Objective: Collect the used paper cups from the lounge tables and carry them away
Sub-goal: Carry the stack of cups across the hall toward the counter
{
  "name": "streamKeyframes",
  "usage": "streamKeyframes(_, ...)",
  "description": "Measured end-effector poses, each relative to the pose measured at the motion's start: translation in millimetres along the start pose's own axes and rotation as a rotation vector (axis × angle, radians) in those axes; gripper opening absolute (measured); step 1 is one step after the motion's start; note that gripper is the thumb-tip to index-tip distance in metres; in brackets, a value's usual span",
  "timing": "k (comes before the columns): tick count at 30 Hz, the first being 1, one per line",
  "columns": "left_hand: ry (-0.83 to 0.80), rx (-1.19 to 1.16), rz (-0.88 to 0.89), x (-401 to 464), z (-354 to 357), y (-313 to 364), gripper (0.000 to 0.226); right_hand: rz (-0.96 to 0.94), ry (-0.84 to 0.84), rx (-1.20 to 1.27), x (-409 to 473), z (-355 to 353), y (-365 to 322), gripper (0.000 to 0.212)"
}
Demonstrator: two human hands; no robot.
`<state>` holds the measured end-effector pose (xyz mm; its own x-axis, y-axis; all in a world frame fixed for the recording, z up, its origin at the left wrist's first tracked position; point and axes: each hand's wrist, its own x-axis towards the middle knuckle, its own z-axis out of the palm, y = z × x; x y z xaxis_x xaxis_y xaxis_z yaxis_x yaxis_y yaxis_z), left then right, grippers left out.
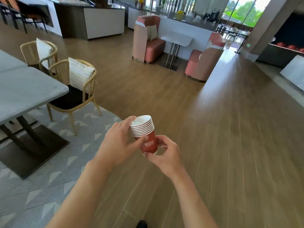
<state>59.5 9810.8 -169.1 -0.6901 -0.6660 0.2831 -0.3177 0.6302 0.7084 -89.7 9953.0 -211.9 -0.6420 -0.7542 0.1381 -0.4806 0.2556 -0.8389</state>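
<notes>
The collecting looks largely done, as a judgement from what is held: a nested stack of paper cups [144, 135] is already gathered between both hands, out in the open above the wooden floor [213, 129], resting on no table or counter. The left hand [118, 145] wraps the upper part of the stack, its fingers curled round the rims at the far side and its thumb pressed on the red wall; the right hand [166, 152] pinches the base of the bottom cup between thumb and curled fingers. The grey table [28, 89] at the left shows no cups on the part in view, nor does the small white table [176, 38] between the pink seats [149, 43] farther off, though that one is too distant to be sure. What seems left is the carrying away, and perhaps a check of tables outside the frame. The stack tilts slightly to the left, open end up; about eight or nine white rolled rims sit tightly packed above a red outer wall with white printed lettering, and the inside of the top cup looks white; whether any liquid remains I cannot tell
</notes>
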Motion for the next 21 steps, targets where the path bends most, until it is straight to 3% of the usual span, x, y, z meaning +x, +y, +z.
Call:
streamKeyframes(13,0.009,0.069,-0.049,168.1,81.3,10.2,0.08,-0.009,-0.054,0.086,168.0,-58.0,69.4,0.045)
streamKeyframes(21,-0.006,-0.053,-0.066,258.5,110.7,-5.3,0.078,0.011,-0.037,0.087,250.0,-63.6,89.7,0.048)
